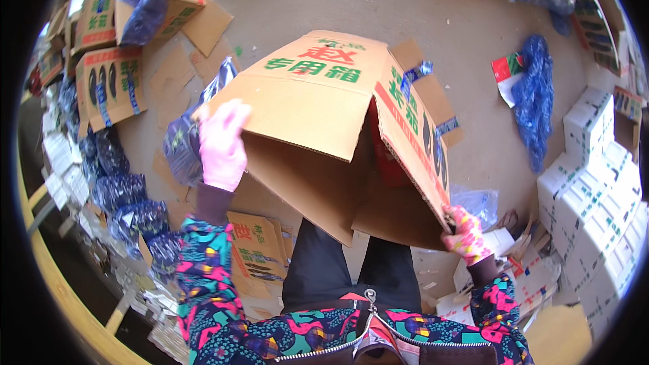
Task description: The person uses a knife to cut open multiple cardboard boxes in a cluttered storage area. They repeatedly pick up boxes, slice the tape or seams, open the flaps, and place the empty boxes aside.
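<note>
A large brown cardboard box (pixel 309 96) with green and red printed writing is tilted in front of me, its open side towards my legs. My left hand (pixel 223 147), in a pink glove and blurred, grips the left edge of its long upper flap (pixel 304 116). At the lower right, my right hand (pixel 465 235), in a pink flowered glove, pinches the corner of the side flap (pixel 413 132), which bears printed aubergines. The brown inside of the box shows between the flaps, with something red (pixel 388 157) partly visible in there.
Printed cartons (pixel 109 86) and blue plastic bags (pixel 144 15) crowd the left. White boxes (pixel 588 203) are stacked at the right, near crumpled blue plastic film (pixel 535 101) on the floor. A flattened carton (pixel 258 253) lies beside my legs. A yellow rail (pixel 66 299) runs along the lower left.
</note>
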Demonstrator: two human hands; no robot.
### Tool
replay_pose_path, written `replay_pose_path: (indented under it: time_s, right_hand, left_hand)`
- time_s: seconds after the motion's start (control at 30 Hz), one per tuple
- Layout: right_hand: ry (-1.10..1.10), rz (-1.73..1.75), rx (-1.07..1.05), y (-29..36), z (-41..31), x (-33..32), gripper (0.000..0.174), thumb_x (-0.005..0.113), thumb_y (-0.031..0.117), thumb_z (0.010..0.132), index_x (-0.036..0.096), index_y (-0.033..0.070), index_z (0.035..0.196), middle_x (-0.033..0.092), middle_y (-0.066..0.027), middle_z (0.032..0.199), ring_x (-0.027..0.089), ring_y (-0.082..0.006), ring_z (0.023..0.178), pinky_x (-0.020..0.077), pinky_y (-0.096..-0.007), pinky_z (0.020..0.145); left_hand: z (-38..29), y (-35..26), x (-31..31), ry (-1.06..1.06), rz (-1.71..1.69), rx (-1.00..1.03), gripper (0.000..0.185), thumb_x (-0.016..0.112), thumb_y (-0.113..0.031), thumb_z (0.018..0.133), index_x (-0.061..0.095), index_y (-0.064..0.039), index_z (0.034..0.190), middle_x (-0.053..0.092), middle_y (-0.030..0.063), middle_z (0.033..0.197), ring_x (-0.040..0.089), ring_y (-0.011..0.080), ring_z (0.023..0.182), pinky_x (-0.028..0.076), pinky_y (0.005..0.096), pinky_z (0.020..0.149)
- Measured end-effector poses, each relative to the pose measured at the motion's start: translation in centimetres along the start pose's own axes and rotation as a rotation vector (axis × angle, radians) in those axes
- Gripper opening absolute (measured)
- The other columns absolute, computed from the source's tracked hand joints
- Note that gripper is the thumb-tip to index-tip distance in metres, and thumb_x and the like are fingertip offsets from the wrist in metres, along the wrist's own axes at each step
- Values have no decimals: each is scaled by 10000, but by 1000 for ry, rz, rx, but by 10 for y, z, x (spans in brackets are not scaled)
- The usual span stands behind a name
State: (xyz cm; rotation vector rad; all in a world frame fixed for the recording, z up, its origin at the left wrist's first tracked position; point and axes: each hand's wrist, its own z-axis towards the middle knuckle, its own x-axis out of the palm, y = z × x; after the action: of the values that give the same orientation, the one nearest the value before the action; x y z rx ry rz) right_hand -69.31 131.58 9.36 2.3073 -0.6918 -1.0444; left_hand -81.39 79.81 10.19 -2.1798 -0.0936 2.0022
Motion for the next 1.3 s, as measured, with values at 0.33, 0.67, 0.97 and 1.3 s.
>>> replay_pose_path:
  time_s: [0.33,0.67,0.97,1.3]
  right_hand:
    - [346,-249,-119,-39,-85,56,628,719,237,717,576,-6,1279,628,-226,1135,630,-411,1030,524,-465,855]
    - [678,250,270,-100,-102,115,805,794,171,818,397,-74,1473,666,-177,1221,672,-219,1087,504,-320,979]
    - [231,121,1082,-258,-136,90,718,778,552,808,633,19,1266,692,-116,916,563,-164,603,479,-363,531]
    - [129,682,1266,-291,-187,31,486,723,627,842,626,152,870,526,99,646,420,-95,458,316,-271,399]
  left_hand:
    - [-262,-214,169,3,-1825,-1447,893,839,-547,766,515,24,1372,620,115,1287,564,255,1229,422,416,1092]
    - [-258,-286,175,-177,-1689,-1310,900,797,19,718,316,-23,1477,529,126,1378,545,219,1240,486,364,1024]
    - [-251,-286,208,127,-1381,-1033,479,811,-124,744,653,-8,1181,731,112,1051,695,180,960,544,320,876]
    - [-265,-274,100,-13,-1710,-942,228,648,-53,832,692,28,1041,748,107,885,705,168,761,561,309,713]
